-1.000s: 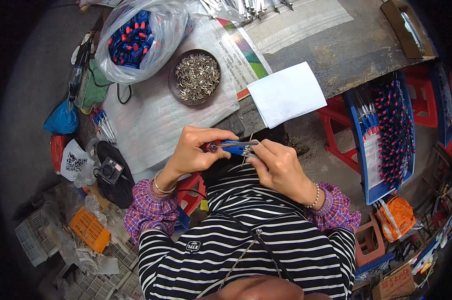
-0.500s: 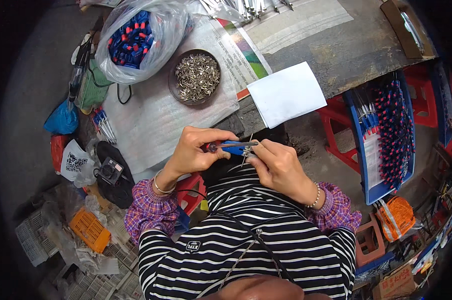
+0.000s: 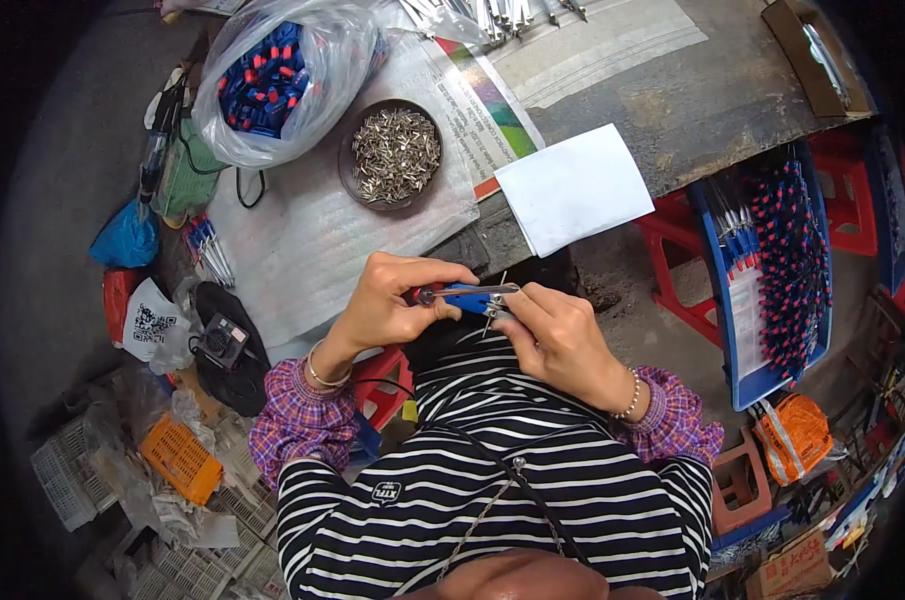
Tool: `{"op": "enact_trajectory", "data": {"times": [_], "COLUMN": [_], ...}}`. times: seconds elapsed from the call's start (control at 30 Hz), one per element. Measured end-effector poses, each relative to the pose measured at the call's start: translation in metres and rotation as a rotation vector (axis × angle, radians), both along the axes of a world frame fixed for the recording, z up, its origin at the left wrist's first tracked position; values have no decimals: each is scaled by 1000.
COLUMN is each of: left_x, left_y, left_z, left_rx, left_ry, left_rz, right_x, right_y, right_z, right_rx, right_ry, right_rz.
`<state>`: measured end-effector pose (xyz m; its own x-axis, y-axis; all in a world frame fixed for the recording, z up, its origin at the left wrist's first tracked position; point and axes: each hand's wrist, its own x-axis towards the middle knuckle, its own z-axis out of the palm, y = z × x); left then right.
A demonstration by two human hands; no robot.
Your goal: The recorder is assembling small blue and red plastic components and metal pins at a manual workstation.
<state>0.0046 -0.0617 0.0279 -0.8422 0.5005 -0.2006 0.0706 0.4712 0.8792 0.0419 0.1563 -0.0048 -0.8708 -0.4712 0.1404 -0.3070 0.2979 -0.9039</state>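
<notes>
My left hand grips the red end of a small blue and red tool held just below the table edge. My right hand pinches its other end, where a thin metal piece sticks out between the fingers. Both hands touch the tool in front of my striped shirt. A round bowl of small metal parts stands on the table above my left hand. Behind the bowl lies a clear plastic bag of blue and red pieces.
A white sheet of paper lies at the table edge. A blue tray of finished blue and red tools rests on red stools at the right. Bags, a small fan and an orange crate crowd the floor at the left.
</notes>
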Motion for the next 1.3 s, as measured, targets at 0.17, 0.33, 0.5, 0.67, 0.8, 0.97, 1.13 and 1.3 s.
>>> {"op": "enact_trajectory", "data": {"times": [0.17, 0.33, 0.5, 0.67, 0.8, 0.97, 1.13, 1.3], "left_x": [-1, -2, -7, -25, -45, -62, -68, -71], "left_y": [2, 0, -2, -19, -28, -21, -28, -33], "left_z": [1, 0, 3, 5, -3, -17, -31, -33], "left_rx": [10, 12, 16, -47, -251, -359, -422, -339], "left_ry": [5, -1, -15, 201, 367, 588, 561, 559], "left_rz": [16, 0, -46, 147, 329, 364, 351, 393], "right_x": [0, -1, -2, 3, 10, 12, 12, 8], "right_y": [0, 0, 0, 6, 4, -2, -2, -2], "right_z": [-1, -1, -4, -18, -28, -25, -28, -27], "right_rx": [-5, -26, -134, -145, -219, -254, -341, -285], "right_ry": [-3, -5, -204, -473, -725, -848, -918, -912], "right_rz": [-3, -1, -43, -37, 11, -2, -29, -13]}}
